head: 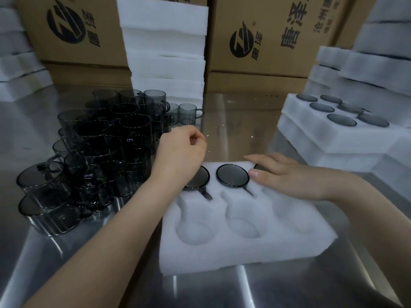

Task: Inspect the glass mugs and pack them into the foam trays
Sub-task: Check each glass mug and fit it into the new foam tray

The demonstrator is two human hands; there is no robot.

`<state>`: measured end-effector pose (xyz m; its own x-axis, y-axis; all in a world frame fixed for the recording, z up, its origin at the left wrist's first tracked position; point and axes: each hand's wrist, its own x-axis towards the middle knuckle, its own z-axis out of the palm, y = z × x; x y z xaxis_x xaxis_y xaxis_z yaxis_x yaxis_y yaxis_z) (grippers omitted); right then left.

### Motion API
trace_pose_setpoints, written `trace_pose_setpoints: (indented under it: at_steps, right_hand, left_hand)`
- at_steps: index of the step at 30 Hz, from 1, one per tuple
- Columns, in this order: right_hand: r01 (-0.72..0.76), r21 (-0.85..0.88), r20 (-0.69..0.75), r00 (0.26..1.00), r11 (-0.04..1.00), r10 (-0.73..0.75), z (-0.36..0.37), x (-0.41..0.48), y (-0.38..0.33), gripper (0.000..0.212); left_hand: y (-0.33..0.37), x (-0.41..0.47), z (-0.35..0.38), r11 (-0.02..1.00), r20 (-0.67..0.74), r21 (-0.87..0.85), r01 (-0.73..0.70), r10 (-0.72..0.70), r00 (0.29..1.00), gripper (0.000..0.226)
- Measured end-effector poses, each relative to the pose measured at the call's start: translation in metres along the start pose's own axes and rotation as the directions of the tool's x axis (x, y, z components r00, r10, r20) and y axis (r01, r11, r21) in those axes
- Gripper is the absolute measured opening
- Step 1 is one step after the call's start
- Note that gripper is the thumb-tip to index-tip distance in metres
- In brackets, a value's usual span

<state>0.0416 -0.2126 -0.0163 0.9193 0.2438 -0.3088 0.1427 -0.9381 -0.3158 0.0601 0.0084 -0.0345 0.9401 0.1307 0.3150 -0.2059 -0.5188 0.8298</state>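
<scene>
Steel bench (222, 112), cardboard boxes (266, 30) behind. Head view: loose glass mugs (106, 147) crowd the bench's left side. Foam tray (233, 247) sits front centre, two packed mugs (232, 175) along its far edge. Left hand (180, 152) is by the pile, fingers curled, nothing visible in them. Right hand (282, 172) lies flat on the tray's far-right corner. Glass looks fragile, slick and rigid; best taken by handle or body.

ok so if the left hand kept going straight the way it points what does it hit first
Likely the small grey mug standing just beyond the left hand; depth is unclear, so the hand could pass over it.
</scene>
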Motion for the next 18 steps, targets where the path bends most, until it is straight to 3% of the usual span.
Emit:
trace_pose_setpoints:
  at_steps: [5,10,13,15,18]
  right_hand:
    - [0.091,0.021,-0.225,0.971,0.996,-0.084,-0.007,0.019,-0.016,0.051]
    - [0.116,0.070,-0.381,0.921,0.991,-0.081,0.008,0.032,-0.017,0.052]
    - [0.155,0.067,-0.429,0.896,0.986,-0.112,0.011,0.033,-0.014,0.054]
    - [0.173,0.058,-0.456,0.881,0.983,-0.128,0.010,0.034,-0.014,0.055]
    - [0.191,0.058,-0.476,0.868,0.980,-0.141,0.010,0.036,-0.013,0.056]
  left_hand:
    - [0.006,-0.006,-0.001,0.983,-0.067,0.095,-0.159,0.166,0.984,0.018]
    - [0.013,-0.004,-0.016,0.838,-0.200,0.453,-0.303,0.427,0.882,0.019]
    - [0.010,0.008,-0.035,0.698,-0.247,0.710,-0.097,0.376,0.893,0.024]
    - [0.006,0.010,-0.047,0.657,-0.289,0.751,0.067,0.235,0.928,0.024]
    - [0.001,0.009,-0.055,0.595,-0.286,0.781,0.189,0.072,0.955,0.015]
